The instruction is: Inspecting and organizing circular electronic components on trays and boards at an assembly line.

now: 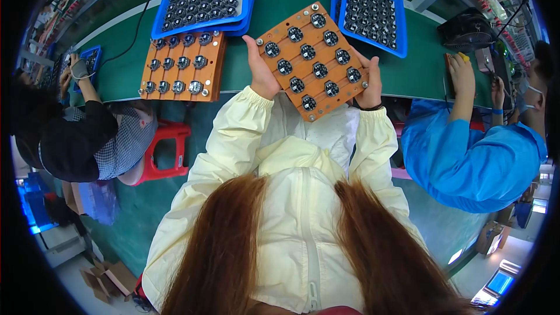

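Observation:
Between my hands I hold an orange-brown fixture board (pixel 303 76), tilted, with rows of small round black parts (pixel 307 52) seated in it. My left hand (pixel 262 71) grips its left edge, thumb up along the side. On the opposite edge my right hand (pixel 370 81) is closed round the board, with some fingers hidden beneath it. To the left, a second orange-brown fixture (pixel 216 76) lies on the green bench, its rows filled with similar black parts (pixel 182 62).
Blue trays (pixel 249 0) of black parts are stacked at the back left; more blue trays (pixel 399 9) stand at the back right. A black device (pixel 466 28) sits further right. Co-workers sit on both sides, one in a blue garment (pixel 472 157). A red stool (pixel 169 146) stands left.

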Demonstrator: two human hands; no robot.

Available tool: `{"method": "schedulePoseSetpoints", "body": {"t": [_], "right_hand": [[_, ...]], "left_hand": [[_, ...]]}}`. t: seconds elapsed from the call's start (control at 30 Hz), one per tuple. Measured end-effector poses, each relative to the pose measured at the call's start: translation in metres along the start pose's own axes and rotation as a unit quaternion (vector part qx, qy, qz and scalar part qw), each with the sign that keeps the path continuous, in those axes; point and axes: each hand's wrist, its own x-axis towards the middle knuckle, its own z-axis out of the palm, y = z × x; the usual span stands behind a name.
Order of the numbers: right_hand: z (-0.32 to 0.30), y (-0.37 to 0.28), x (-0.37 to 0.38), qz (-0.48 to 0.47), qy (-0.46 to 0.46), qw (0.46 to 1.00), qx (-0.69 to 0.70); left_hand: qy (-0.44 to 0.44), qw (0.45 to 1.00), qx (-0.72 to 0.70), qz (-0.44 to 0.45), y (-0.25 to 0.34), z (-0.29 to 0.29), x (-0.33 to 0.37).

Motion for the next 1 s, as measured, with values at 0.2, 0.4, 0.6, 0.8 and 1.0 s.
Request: {"method": "schedulePoseSetpoints", "body": {"t": [0.2, 0.4, 0.6, 0.8, 1.0], "right_hand": [[-0.0083, 0.0049, 0.0018, 0.003, -0.011, 1.000, -0.018], [-0.0082, 0.0058, 0.0018, 0.001, 0.015, 1.000, -0.018], [-0.0072, 0.0020, 0.0029, 0.018, 0.050, 0.999, -0.009], [-0.0062, 0.0008, 0.0060, 0.036, 0.057, 0.998, 0.003], [-0.0044, -0.0022, 0.0045, 0.046, 0.086, 0.995, -0.009]], "left_hand": [[0.015, 1.000, -0.005, -0.012, 0.0018, 0.0024, -0.0027], [0.045, 0.999, -0.010, -0.012, -0.0006, 0.0004, 0.0007], [0.056, 0.998, -0.010, -0.013, -0.0008, 0.0027, 0.0046], [0.095, 0.995, -0.006, -0.008, -0.0003, -0.0021, 0.0047], [0.076, 0.996, -0.026, -0.040, 0.0005, -0.0026, 0.0026]]}}
